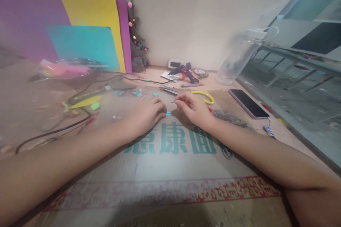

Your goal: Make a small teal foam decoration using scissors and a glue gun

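My left hand [153, 111] rests on the printed board [160, 170], its fingers curled together beside a small turquoise piece [168, 113]; whether it grips that piece is unclear. Just to the right, my right hand [192, 108] is closed in a pinch, with a thin tip showing at the fingers that is too small to name. Yellow-handled scissors [209, 95] lie behind my right hand, blades pointing left. Something with red-orange handles [211, 110] is partly hidden under that hand. Grey yarn [231, 118] lies beside my right wrist. Several turquoise cutouts [137, 94] are scattered behind my left hand.
At the back stand a purple glue gun [186, 72] and a small white clock [175, 64]. A phone [249, 103] and clear bottle [234, 58] are at right. Coloured sheets [87, 46] lean at left above a black cable [53, 132] and a green pompom [95, 106].
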### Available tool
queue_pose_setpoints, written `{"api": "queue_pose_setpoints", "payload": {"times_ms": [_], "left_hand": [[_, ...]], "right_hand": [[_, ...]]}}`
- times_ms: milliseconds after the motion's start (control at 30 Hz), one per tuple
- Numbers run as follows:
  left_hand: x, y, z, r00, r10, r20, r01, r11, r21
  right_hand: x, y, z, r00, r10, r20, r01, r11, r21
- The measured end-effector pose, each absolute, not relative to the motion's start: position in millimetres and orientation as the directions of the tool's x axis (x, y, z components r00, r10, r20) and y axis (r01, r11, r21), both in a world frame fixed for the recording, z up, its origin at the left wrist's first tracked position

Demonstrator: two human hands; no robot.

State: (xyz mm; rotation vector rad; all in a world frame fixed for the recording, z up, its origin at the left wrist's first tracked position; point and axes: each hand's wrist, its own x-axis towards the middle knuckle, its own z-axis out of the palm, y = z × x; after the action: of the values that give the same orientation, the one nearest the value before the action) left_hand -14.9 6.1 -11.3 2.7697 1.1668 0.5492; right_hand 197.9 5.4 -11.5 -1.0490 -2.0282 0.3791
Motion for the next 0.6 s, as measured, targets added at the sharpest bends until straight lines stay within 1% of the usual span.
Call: {"api": "queue_pose_setpoints", "payload": {"times_ms": [100,200,267,333,433,500,600], "left_hand": [[-14.2,7.4,-11.9,0.635,0.708,0.309,0.662,-0.705,0.254],[-14.8,8.8,-16.0,0.659,0.671,0.339,0.612,-0.741,0.277],[-15.9,8.5,-19.1,0.705,0.622,0.341,0.573,-0.783,0.243],[-17.0,7.3,-21.4,0.751,0.577,0.321,0.554,-0.815,0.169],[-17.3,6.3,-23.1,0.772,0.56,0.3,0.568,-0.82,0.069],[-16.4,7.1,-23.2,0.758,0.577,0.305,0.591,-0.805,0.054],[-15.4,8.0,-20.2,0.719,0.622,0.309,0.633,-0.771,0.078]], "right_hand": [[198.0,4.9,-10.4,-0.341,0.787,0.514,0.534,0.612,-0.583],[197.8,4.3,-9.6,-0.354,0.785,0.508,0.531,0.616,-0.582],[197.5,4.0,-9.2,-0.364,0.781,0.507,0.531,0.621,-0.576],[197.4,3.8,-8.9,-0.367,0.781,0.505,0.534,0.622,-0.573],[197.4,3.7,-9.0,-0.369,0.789,0.492,0.54,0.613,-0.577],[197.6,3.7,-9.4,-0.368,0.792,0.487,0.54,0.608,-0.581],[197.6,3.8,-9.7,-0.369,0.791,0.487,0.532,0.61,-0.588]]}}
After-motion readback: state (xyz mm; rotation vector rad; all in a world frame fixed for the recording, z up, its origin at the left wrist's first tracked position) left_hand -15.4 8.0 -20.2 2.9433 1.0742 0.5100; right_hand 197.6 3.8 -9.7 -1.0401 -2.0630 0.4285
